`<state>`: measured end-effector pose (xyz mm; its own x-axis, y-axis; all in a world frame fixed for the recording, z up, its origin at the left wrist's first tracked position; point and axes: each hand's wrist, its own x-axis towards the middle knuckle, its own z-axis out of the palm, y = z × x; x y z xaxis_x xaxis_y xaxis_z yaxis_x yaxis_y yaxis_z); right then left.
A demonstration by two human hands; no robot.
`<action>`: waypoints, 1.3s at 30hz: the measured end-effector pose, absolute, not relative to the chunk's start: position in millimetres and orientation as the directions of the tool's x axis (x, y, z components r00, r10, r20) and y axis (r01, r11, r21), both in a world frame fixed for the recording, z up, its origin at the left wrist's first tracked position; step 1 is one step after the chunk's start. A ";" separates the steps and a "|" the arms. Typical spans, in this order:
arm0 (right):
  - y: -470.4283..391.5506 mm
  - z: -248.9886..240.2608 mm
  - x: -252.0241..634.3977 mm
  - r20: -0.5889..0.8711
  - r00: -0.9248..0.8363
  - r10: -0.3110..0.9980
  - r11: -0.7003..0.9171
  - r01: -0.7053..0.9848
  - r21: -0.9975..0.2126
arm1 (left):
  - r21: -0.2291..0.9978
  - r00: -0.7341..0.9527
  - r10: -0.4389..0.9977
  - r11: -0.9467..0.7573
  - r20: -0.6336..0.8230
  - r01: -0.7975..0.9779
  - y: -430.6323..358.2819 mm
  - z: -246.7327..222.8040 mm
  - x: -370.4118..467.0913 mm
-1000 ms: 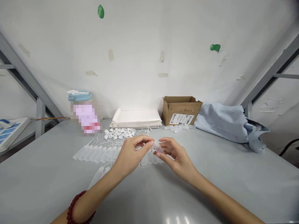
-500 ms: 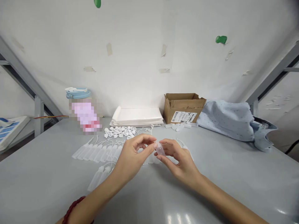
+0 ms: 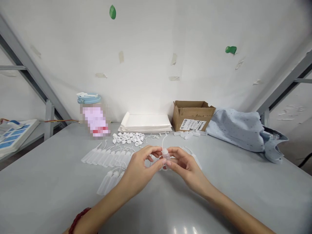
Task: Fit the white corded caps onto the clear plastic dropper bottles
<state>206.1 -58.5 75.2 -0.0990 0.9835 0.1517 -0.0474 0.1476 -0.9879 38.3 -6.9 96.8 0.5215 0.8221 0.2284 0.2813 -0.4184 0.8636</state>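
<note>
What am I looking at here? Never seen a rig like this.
No robot: these are a person's bare hands, seen by a camera worn on the head, looking forward and down. The left hand and right hand together hold a small translucent bottle with a thin tube rising from its top. On the grey table lie more bottles, loose white caps, a stack of white sheets, an open cardboard box and a light blue cloth.
</note>
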 end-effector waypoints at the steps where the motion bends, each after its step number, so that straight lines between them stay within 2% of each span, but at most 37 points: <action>1: -58.4 77.3 205.9 0.097 -0.143 0.985 0.075 -0.151 -0.986 | 0.824 0.535 0.802 -0.477 0.266 0.305 -9.5 96.1 35.6; 5: -59.1 81.1 201.9 -0.012 -0.310 0.951 -0.156 -0.445 -0.882 | 0.639 0.601 0.678 -0.693 0.423 0.332 -18.1 90.1 24.8; 9: -61.5 77.3 192.5 -0.014 -0.366 0.930 -0.238 -0.573 -0.784 | 0.412 0.615 0.546 -0.836 0.569 0.361 -21.3 83.2 16.4; 14: -64.3 72.6 185.0 -0.007 -0.439 0.898 -0.264 -0.527 -0.808 | 0.286 0.612 0.462 -0.885 0.641 0.368 -25.1 80.8 7.5; 17: -66.1 71.1 183.4 0.029 -0.413 0.910 -0.143 -0.380 -0.914 | 0.217 0.625 0.415 -0.903 0.660 0.371 -26.3 83.0 -1.5; 21: -68.5 68.9 180.2 0.042 -0.310 0.950 0.020 -0.072 -0.997 | 0.138 0.719 0.431 -0.892 0.545 0.430 -23.1 86.4 -23.7; 24: -68.1 67.2 178.8 0.036 -0.257 0.966 0.052 0.056 -0.997 | 0.143 0.774 0.496 -0.865 0.394 0.481 -20.0 88.7 -42.6; 31: -62.7 69.8 183.6 0.045 -0.153 0.987 0.066 0.139 -0.988 | 0.258 0.788 0.608 -0.780 0.096 0.570 -15.1 97.5 -61.8; 39: -57.4 72.1 192.8 0.079 -0.070 0.994 0.090 0.159 -0.983 | 0.267 0.783 0.622 -0.756 0.012 0.597 -7.2 91.2 -62.8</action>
